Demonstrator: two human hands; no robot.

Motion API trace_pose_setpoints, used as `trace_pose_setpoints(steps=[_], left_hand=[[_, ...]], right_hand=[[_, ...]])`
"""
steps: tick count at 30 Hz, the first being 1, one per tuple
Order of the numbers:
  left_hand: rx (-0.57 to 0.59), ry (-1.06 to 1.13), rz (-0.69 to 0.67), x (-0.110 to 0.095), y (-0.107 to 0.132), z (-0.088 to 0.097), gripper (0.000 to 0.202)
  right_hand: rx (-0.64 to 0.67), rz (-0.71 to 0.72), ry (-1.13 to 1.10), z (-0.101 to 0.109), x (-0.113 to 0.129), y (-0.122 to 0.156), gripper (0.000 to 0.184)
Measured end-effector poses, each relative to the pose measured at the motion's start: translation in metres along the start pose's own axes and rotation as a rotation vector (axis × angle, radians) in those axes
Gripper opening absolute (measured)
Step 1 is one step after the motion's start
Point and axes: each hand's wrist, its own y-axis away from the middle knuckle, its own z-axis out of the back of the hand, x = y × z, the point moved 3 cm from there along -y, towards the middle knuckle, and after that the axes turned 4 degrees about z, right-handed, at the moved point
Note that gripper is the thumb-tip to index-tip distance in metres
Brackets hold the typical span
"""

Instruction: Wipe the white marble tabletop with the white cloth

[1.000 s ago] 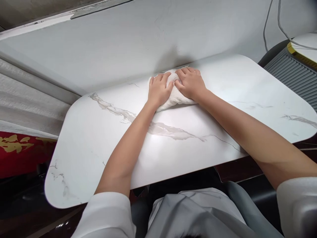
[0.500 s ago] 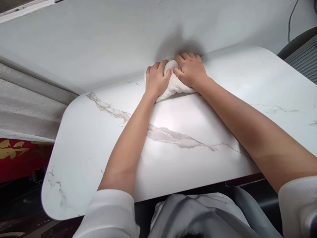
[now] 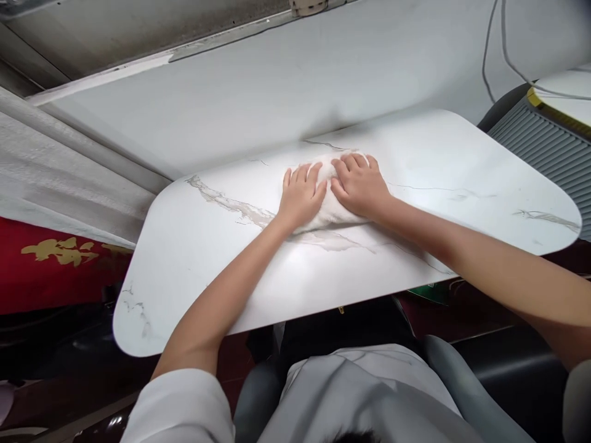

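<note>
A folded white cloth (image 3: 330,212) lies on the white marble-patterned table (image 3: 194,246). My left hand (image 3: 300,194) rests palm down on the cloth's left part, fingers stretched out and slightly apart. On its right part lies my right hand (image 3: 360,183), also palm down, its fingers spread and a little bent. The two thumbs point toward each other, with a strip of cloth showing between them. The cloth's underside and the parts beneath both palms are hidden.
A pale wall (image 3: 258,98) runs along the table's far edge. Curtain-like grey fabric (image 3: 69,160) hangs at the left, above a red cloth (image 3: 55,264) with gold markings. At the right stand a ribbed grey surface (image 3: 549,147) and loose cables (image 3: 503,43).
Both hands and the cloth have moved back from the wall, toward me. My fingers lie flatter on the cloth. The camera view has shifted, showing more of the wall's upper ledge.
</note>
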Motion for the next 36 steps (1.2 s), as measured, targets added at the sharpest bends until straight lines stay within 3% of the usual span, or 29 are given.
trace_pose_setpoints(steps=[9, 14, 19, 27, 36], left_hand=[[0.053, -0.009, -0.042, -0.031, 0.101, 0.011, 0.049], [0.061, 0.001, -0.055, -0.039, 0.134, 0.015, 0.050], [0.076, 0.009, -0.063, -0.039, 0.150, 0.019, 0.054], [0.075, -0.002, -0.029, -0.029, 0.132, 0.017, 0.051], [0.033, 0.030, -0.020, 0.026, 0.051, 0.017, 0.044]], right_hand=[[0.024, 0.039, 0.056, 0.037, 0.045, 0.101, 0.055], [0.014, 0.081, 0.078, 0.046, 0.060, 0.128, 0.057], [0.007, 0.121, 0.080, 0.049, 0.068, 0.137, 0.056], [0.055, 0.104, 0.028, 0.045, 0.063, 0.115, 0.056], [0.034, 0.028, -0.001, 0.014, 0.056, 0.029, 0.046]])
